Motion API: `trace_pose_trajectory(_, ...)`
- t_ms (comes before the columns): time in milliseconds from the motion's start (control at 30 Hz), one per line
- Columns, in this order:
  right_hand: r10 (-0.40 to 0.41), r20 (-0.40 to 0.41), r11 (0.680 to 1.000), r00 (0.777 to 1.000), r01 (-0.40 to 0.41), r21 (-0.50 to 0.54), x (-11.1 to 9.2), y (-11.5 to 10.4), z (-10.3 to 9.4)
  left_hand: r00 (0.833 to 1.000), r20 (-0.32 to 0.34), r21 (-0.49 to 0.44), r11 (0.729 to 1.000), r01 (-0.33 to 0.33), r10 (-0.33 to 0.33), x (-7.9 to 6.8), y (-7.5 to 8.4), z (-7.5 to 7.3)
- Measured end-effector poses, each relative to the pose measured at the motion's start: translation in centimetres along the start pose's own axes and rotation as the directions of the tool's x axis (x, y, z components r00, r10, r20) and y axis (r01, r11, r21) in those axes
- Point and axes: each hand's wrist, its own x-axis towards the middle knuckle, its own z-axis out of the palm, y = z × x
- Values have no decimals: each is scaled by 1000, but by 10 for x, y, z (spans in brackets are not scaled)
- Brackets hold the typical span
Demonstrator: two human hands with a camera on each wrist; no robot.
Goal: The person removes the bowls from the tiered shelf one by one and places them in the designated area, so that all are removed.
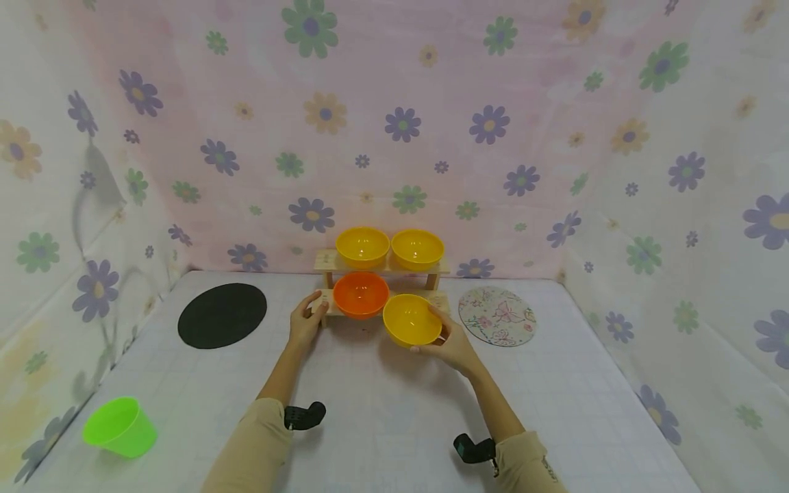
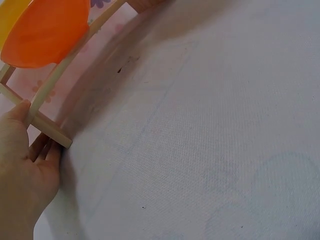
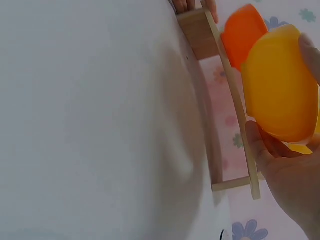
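A two-tier wooden rack [image 1: 325, 261] stands against the back wall. My left hand [image 1: 305, 322] grips the left end of its lower shelf, with the thumb on top in the left wrist view. An orange bowl [image 1: 361, 296] sits on that shelf, just right of this hand. In my right hand [image 1: 455, 348] is a yellow bowl [image 1: 411, 320], pinched at its right side between thumb and fingers. The bowl overlaps the lower shelf's front edge and is tilted slightly toward me. Two more yellow bowls, one at left [image 1: 363, 248] and one at right [image 1: 418, 249], rest on the upper shelf.
A black round mat [image 1: 222, 315] lies left of the rack, and a patterned round mat [image 1: 498, 316] lies to its right. A bright green cup [image 1: 120, 427] stands at the front left of the white-covered table [image 1: 382, 438]. Flowered cloth walls [image 1: 364, 192] enclose the back and sides.
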Motion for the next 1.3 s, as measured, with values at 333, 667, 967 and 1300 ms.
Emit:
trace_pose_trajectory(333, -38, 129, 997, 991, 29, 76, -23, -18, 27, 1000, 6, 1, 1000, -12, 12, 0, 0, 0)
trace_pose_trajectory(667, -66, 241, 998, 968, 63, 19, -30, -27, 49, 999, 31, -9, 999, -35, 35, -5, 7, -2)
trace_pose_trajectory(967, -111, 277, 993, 955, 117, -7, -13, 11, 65, 999, 17, 4, 999, -38, 38, 0, -1, -1)
trace_pose_trajectory(1300, -124, 292, 989, 948, 142, -41, -10, 14, 76, 999, 25, 19, 1000, -21, 20, -2, 1, -1)
